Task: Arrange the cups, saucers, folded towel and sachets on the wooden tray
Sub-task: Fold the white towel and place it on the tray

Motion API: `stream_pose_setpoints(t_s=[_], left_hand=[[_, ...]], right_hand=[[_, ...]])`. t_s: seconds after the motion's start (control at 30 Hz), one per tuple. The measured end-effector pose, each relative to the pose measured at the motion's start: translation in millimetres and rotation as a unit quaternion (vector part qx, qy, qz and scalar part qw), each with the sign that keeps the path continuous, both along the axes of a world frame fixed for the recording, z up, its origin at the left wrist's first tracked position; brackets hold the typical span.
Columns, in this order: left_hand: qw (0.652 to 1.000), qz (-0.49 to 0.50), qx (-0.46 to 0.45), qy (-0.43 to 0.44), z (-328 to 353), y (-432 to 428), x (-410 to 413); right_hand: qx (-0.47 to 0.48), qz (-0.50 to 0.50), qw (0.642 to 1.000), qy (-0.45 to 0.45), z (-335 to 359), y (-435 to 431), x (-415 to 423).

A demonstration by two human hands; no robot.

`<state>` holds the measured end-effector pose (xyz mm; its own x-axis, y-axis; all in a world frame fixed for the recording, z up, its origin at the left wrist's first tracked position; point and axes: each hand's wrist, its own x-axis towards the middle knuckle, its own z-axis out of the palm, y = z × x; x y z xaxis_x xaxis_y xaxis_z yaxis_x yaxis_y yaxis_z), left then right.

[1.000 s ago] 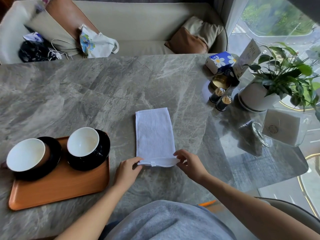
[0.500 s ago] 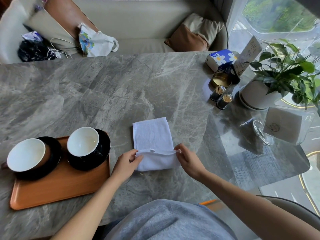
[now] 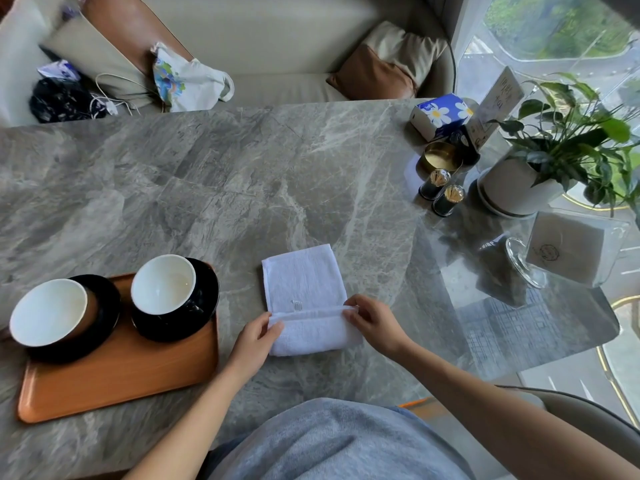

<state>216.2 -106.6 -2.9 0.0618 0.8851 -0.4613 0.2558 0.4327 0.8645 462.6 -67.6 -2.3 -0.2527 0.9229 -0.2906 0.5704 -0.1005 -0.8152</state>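
Note:
A white towel (image 3: 304,285) lies on the grey marble table (image 3: 207,188), its near end folded up over itself. My left hand (image 3: 256,337) pinches the fold's left corner and my right hand (image 3: 372,320) pinches its right corner. To the left sits the wooden tray (image 3: 114,379). On it stand two white-lined cups, one (image 3: 48,311) on a black saucer (image 3: 100,306) and the other (image 3: 162,287) on a second black saucer (image 3: 204,299). I see no sachets.
At the far right stand a potted plant (image 3: 519,188), two small dark jars (image 3: 443,195), a brass bowl (image 3: 441,159), a blue tissue box (image 3: 440,114) and a glass napkin holder (image 3: 575,252). A sofa with cushions and bags lies beyond the table.
Both hands have lifted the towel's near end and carried it away from me, folding it over. The towel now looks shorter. Cups and tray have not moved.

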Motion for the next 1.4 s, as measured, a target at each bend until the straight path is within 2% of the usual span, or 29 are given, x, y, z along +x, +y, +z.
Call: stream_pose_setpoints(t_s=[0.23,0.4,0.53,0.67,0.87,0.97,1.07,1.4], left_hand=[[0.999,0.042,0.003,-0.003,-2,-4,-1],[0.995,0.092,-0.034,-0.035,-4,-7,-3],[0.987,0.124,-0.081,-0.058,-10,-11,-4],[0.981,0.155,-0.086,-0.082,-10,-8,-3],[0.978,0.202,-0.036,-0.032,-12,11,1],[0.979,0.202,-0.019,0.002,-16,20,3],[0.981,0.190,-0.018,0.038,-19,31,2],[0.977,0.140,0.000,0.158,-23,46,0]], right_hand=[[-0.024,0.001,1.000,0.009,1,-8,-12],[-0.160,0.015,0.986,0.044,4,-6,-15],[-0.208,0.005,0.976,0.059,4,-6,-18],[-0.207,-0.068,0.970,0.107,3,-2,-19],[-0.169,-0.118,0.969,0.136,1,9,-27],[-0.157,-0.152,0.969,0.112,-2,15,-34],[-0.114,-0.172,0.978,0.034,-6,24,-42],[-0.094,-0.116,0.985,-0.087,-1,45,-50]])
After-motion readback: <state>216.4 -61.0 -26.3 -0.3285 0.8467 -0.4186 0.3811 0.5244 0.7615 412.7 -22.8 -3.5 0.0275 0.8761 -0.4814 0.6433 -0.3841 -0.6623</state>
